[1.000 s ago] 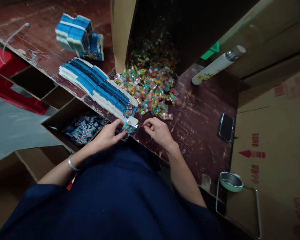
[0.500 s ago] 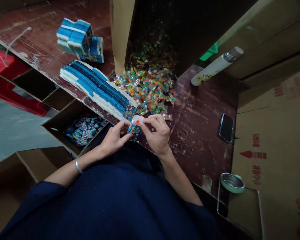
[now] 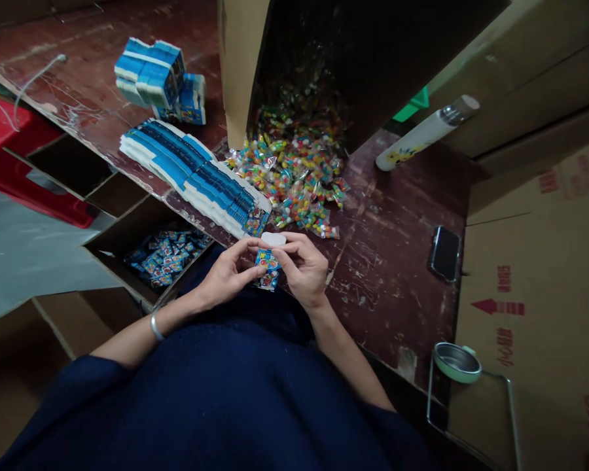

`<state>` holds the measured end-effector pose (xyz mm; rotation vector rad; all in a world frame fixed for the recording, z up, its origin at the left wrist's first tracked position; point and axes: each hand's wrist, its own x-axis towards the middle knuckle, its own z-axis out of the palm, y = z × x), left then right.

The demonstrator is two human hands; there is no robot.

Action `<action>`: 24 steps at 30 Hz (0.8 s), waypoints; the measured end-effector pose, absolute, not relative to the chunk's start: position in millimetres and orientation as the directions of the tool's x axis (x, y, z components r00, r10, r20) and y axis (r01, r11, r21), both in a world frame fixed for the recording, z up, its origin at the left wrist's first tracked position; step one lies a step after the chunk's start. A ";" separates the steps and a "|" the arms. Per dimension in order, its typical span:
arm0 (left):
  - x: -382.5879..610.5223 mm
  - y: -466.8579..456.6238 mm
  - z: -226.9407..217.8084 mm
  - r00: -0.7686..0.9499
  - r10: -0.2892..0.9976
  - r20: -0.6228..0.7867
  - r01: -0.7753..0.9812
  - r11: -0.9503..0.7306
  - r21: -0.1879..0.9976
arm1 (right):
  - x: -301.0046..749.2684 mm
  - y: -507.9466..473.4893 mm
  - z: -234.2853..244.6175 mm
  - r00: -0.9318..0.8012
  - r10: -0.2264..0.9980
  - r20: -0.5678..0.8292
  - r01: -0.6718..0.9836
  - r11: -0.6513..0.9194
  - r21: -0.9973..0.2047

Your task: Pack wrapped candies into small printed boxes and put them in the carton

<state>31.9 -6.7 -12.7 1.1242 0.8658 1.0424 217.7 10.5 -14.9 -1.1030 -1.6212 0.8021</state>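
Between my two hands is a small blue printed candy box (image 3: 269,260) with a white flap standing up at its top. My left hand (image 3: 233,271) grips its left side with thumb and fingers. On the other side, my right hand (image 3: 304,269) pinches it near the flap. Whatever is inside the box is hidden. Just beyond my hands lies a long fanned row of flat blue-and-white boxes (image 3: 191,173). Small clear packets of colourful candy (image 3: 294,176) spill out of a tipped cardboard box (image 3: 240,72) behind.
Bundled flat boxes (image 3: 150,69) lie at the back left. An open carton (image 3: 120,239) below the table edge holds several blue packs. A white flask (image 3: 412,140), a phone (image 3: 445,253) and a green-rimmed cup (image 3: 457,363) are on the right; a red stool (image 3: 34,170) stands left.
The candy seen at the box's opening no longer shows. The box has turned more face-on to me, and my right fingers have shifted left against its flap.
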 end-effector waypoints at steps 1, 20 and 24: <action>32.2 -6.2 -12.4 0.291 0.956 -0.042 -0.225 0.111 0.968 | 215.4 10.4 -13.4 -0.075 0.929 0.362 0.258 0.368 -0.893; 23.1 -7.7 -9.0 0.287 0.958 0.009 -0.043 0.004 0.999 | 215.9 29.5 18.7 -0.191 0.977 0.092 0.164 0.125 -0.979; 7.7 -2.8 -5.8 0.323 0.946 -0.023 -0.015 0.030 0.999 | 216.9 26.8 15.8 -0.295 0.948 0.122 0.242 0.198 -0.950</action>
